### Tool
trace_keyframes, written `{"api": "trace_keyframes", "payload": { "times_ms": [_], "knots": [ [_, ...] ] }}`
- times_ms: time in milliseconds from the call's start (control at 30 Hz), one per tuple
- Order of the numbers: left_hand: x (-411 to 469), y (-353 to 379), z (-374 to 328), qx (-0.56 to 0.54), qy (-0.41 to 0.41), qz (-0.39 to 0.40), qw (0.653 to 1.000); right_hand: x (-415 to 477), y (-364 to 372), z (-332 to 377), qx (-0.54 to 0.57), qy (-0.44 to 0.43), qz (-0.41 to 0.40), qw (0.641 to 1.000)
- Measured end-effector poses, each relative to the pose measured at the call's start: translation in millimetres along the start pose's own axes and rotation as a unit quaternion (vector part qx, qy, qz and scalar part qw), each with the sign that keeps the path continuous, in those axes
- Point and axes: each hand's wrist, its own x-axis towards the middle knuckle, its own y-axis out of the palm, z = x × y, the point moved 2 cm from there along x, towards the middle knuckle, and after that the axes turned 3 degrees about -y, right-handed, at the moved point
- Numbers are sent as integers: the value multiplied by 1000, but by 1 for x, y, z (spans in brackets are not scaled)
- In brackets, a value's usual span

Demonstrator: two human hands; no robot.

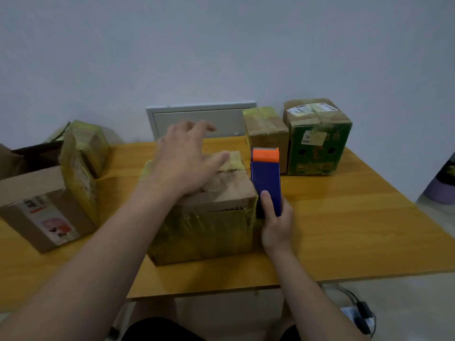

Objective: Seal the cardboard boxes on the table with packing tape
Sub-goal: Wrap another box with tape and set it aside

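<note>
A cardboard box (pixel 216 217) wrapped in yellowish tape stands at the middle of the wooden table (pixel 357 230). My left hand (pixel 184 161) lies flat on its top with fingers spread. My right hand (pixel 275 222) grips a blue tape dispenser with an orange head (pixel 266 178), held upright against the box's right side. At the left an open cardboard box (pixel 46 203) leans, its flaps up. Two closed, taped boxes stand at the back right: a brown one (pixel 267 134) and a green-sided one (pixel 318 139).
A taped box (pixel 91 143) sits behind the open one at the left. A grey panel (pixel 197 121) is set in the wall behind the table. Cables and an adapter (pixel 362 313) lie on the floor at the lower right. A purple object (pixel 440 190) stands at the right edge.
</note>
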Motion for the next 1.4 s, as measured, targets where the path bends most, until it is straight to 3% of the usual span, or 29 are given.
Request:
{"api": "trace_keyframes", "payload": {
  "times_ms": [100,167,400,567,800,900,1000,1267,1400],
  "knots": [
    [-7,-8,44,105,-192,103,970,0,0,-1,1,0,-2,1000],
    [-17,-2,56,83,-241,178,951,0,0,-2,3,1,-5,1000],
    [-13,4,56,138,-199,189,952,13,2,13,-40,21,-29,999],
    [-9,3,55,204,-167,192,945,45,7,69,-45,-40,-80,995],
    [7,-1,76,141,-134,240,951,67,53,156,15,-144,28,989],
    [9,1,83,105,-128,200,966,67,78,151,19,-107,83,991],
    [7,9,84,143,-99,164,971,63,94,137,33,-67,102,992],
    [7,9,76,183,-50,184,964,59,96,135,50,-40,130,989],
    [-4,0,52,164,48,76,982,57,92,135,55,-53,113,991]
  ]
}}
